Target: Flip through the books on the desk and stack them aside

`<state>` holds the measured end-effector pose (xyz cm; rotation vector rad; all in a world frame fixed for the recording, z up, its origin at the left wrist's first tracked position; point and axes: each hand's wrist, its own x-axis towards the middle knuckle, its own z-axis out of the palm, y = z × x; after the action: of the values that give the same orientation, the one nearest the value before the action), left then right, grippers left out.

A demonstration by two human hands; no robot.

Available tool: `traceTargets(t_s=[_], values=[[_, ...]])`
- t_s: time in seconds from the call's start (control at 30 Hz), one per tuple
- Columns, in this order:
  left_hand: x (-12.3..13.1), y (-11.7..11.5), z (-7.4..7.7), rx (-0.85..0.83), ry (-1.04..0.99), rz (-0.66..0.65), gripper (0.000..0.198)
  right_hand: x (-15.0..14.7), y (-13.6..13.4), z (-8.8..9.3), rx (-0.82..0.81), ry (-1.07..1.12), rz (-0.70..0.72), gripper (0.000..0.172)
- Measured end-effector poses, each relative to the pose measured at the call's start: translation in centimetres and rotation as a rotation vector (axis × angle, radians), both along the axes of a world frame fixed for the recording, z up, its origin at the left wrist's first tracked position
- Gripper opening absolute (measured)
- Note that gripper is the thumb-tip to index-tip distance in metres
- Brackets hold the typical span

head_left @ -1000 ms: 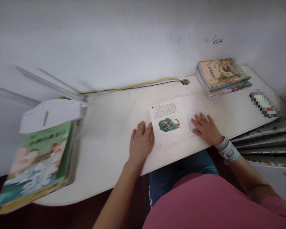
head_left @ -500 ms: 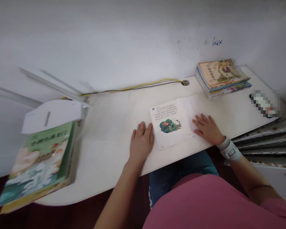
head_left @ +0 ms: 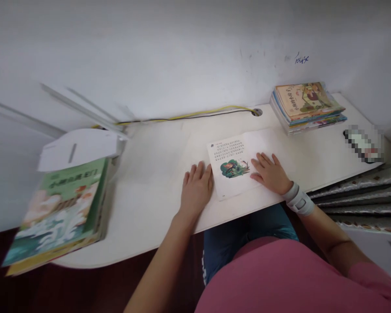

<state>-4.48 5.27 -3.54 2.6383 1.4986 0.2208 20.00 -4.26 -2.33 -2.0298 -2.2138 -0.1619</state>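
Note:
A booklet lies spread flat on the white desk in front of me. Its left page carries lines of print and a picture of green leaves; the right page looks mostly blank. Beside its left edge my left hand rests flat on the desk, fingers stretched out and holding nothing. My right hand, with a pale band around the wrist, lies palm down with spread fingers on the right page, near the picture.
Stacked books stand at the back right, with a pixelated phone-like object near them. More books and a white slotted piece occupy the left end. A yellow cable runs along the wall into a desk hole.
My right hand has slid left across the right page, closer to the picture. My left hand stays beside the booklet. The whole view has shifted slightly.

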Motion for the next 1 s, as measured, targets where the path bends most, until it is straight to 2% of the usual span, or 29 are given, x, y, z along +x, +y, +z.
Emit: traceTargets(t_s=[0.13, 0.43, 0.6, 0.7, 0.87, 0.93, 1.0], values=[[0.0, -0.1, 0.1, 0.002, 0.012, -0.003, 0.053, -0.2, -0.2, -0.5, 0.012, -0.023, -0.028, 0.049], [-0.4, 0.1, -0.3, 0.008, 0.016, -0.011, 0.051, -0.3, -0.3, 0.1, -0.039, -0.029, -0.078, 0.046], [0.5, 0.1, 0.4, -0.045, 0.024, 0.031, 0.049, -0.4, -0.1, -0.2, -0.026, -0.048, -0.079, 0.045], [1.5, 0.0, 1.5, -0.076, 0.018, 0.098, 0.046, -0.4, 0.0, -0.6, 0.006, -0.062, -0.067, 0.045], [1.9, -0.7, 3.5, 0.06, -0.024, 0.207, 0.048, -0.8, -0.4, -1.1, 0.088, -0.038, -0.095, 0.042], [1.3, -0.9, 3.8, 0.032, -0.032, 0.287, 0.055, -1.1, -0.7, -1.1, 0.112, -0.019, -0.108, 0.04], [0.5, -0.9, 3.8, -0.066, -0.036, 0.359, 0.059, -1.5, -1.0, -1.1, 0.126, 0.004, -0.11, 0.039]])
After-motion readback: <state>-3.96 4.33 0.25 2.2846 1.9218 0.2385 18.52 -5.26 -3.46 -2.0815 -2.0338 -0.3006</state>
